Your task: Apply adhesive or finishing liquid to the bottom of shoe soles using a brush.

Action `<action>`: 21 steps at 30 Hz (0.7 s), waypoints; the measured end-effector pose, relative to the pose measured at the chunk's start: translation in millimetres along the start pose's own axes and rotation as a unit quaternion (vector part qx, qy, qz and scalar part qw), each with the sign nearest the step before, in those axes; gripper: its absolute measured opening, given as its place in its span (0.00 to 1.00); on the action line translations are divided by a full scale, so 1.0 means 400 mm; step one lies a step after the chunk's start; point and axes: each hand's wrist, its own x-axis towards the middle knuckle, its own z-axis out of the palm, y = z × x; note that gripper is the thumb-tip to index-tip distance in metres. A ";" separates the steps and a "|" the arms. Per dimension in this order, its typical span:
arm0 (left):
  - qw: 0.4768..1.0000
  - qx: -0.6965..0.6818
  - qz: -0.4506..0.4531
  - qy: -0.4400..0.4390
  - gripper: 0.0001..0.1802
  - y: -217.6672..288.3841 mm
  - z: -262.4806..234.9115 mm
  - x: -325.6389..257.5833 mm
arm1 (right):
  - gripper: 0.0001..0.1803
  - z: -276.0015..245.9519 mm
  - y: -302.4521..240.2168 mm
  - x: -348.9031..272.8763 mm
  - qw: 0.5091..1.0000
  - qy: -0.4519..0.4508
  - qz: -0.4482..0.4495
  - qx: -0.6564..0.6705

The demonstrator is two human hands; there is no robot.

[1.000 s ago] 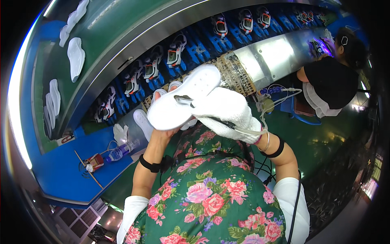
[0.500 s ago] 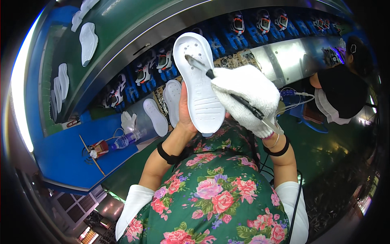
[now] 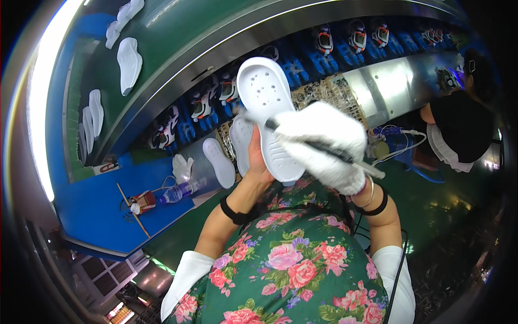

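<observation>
A white shoe sole with small holes in its upper part and grooves lower down is held up before me. My bare left hand grips it from behind, fingers mostly hidden. My right hand, in a white knitted glove, is closed around a brush with a dark handle. The blurred bristles are by the sole's left edge, about mid-length; whether they touch it I cannot tell. Behind my left hand, a white sole and another white sole lie on the work surface.
A blue table at left bears a white glove, a plastic bottle and a stick. Shoes on blue holders line the far side. More soles lie on a green belt. A person is at right.
The brush has gone from the holed part of the sole to its left edge, lower down. My right hand has moved slightly down. The whole view has shifted a little.
</observation>
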 end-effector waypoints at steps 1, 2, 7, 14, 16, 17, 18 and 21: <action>1.000 -0.015 0.007 -0.014 0.41 0.002 -0.001 0.002 | 0.10 -0.007 -0.001 0.004 0.999 0.024 0.006 -0.028; 0.999 -0.027 0.016 -0.024 0.41 0.001 0.005 0.009 | 0.11 -0.008 0.011 -0.001 0.997 0.041 -0.003 -0.060; 1.000 -0.015 0.010 -0.017 0.43 0.014 0.025 0.044 | 0.19 0.013 0.022 -0.039 0.981 -0.024 -0.100 -0.165; 0.996 -0.002 0.040 0.074 0.50 0.035 0.063 0.077 | 0.14 -0.012 0.057 -0.022 0.994 0.019 -0.039 -0.097; 0.999 0.008 0.032 0.039 0.50 0.028 0.077 0.087 | 0.16 0.012 0.058 -0.071 0.995 -0.026 0.001 -0.098; 0.999 0.020 0.025 0.004 0.50 0.029 0.079 0.089 | 0.16 0.031 0.064 -0.078 0.995 -0.040 -0.018 -0.090; 1.000 0.011 0.017 -0.011 0.50 0.035 0.064 0.093 | 0.15 0.030 0.062 -0.087 0.994 -0.041 -0.026 -0.096; 0.999 -0.021 0.037 -0.006 0.50 0.038 0.079 0.087 | 0.12 0.013 0.052 -0.057 1.000 -0.012 0.007 0.011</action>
